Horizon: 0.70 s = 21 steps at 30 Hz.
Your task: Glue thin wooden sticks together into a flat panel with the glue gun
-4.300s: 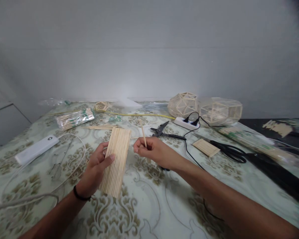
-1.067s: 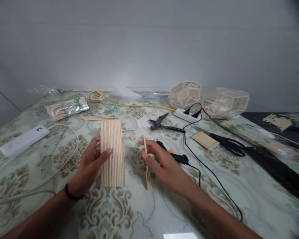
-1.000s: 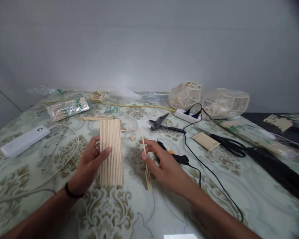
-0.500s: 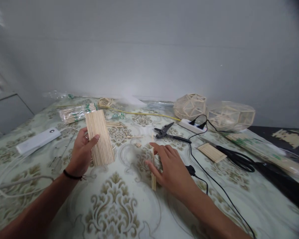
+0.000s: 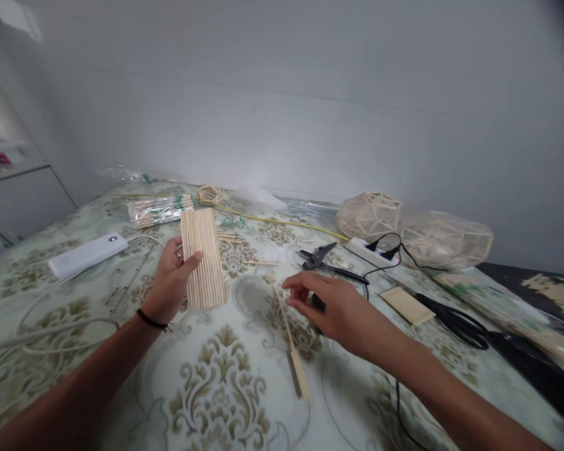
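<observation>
Right hand (image 5: 331, 304) dropped its sticks (image 5: 295, 354) — now empty, fingers loosely spread, right of the panel (image 5: 202, 260). They lie on the worktop (image 5: 225, 401), below-right of panel. Left hand (image 5: 172, 282) still grips panel, raised — nothing added.

Stick panel (image 5: 210, 272) L of loose sticks (image 5: 295, 358); pliers (image 5: 320, 255) behind, scissors (image 5: 454, 315) far R.

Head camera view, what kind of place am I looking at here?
Probably a home craft table: a floral-patterned tablecloth, a pale geometric stick-frame ball, black scissors, and the left hand gripping a flat panel of joined wooden sticks.
</observation>
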Available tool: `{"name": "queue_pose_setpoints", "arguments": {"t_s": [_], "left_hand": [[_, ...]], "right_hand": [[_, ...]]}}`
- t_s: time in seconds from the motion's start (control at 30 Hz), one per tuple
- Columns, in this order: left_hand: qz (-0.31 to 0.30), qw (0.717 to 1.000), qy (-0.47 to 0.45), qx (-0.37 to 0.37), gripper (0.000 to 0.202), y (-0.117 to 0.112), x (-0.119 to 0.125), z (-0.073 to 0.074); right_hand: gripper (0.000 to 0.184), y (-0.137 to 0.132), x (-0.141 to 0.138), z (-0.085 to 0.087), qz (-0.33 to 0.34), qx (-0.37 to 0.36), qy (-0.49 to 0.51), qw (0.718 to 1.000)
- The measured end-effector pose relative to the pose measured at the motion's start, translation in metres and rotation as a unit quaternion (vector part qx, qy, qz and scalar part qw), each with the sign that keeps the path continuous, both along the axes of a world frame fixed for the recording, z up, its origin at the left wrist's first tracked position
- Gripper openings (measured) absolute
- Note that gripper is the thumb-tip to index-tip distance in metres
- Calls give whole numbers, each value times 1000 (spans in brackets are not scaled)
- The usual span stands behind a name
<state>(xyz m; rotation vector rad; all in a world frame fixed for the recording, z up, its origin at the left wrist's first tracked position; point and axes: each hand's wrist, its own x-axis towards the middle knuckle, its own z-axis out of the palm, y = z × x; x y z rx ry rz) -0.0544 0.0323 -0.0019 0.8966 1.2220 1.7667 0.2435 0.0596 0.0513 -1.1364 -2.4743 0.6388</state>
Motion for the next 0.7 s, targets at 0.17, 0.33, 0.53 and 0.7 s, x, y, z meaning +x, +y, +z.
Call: {"name": "queue_pose_setpoints", "arguments": {"t_s": [0.17,0.33,0.53,0.7], "left_hand": [[39,999,-8,17,64,5,-14,1],[45,999,-12,17,59,7,-17,-3],[39,999,-14,16,60,7,-15,-3],[36,999,-8,14,54,7,-14,-6]], "right_hand": [[41,46,-35,12,-28,7,-5,1000],[49,106,-96,-8,-32,-9,-93,995],[50,157,-138,-40,-62,13,-188,980],[52,175,-142,-59,-69,10,-235,969]]}}
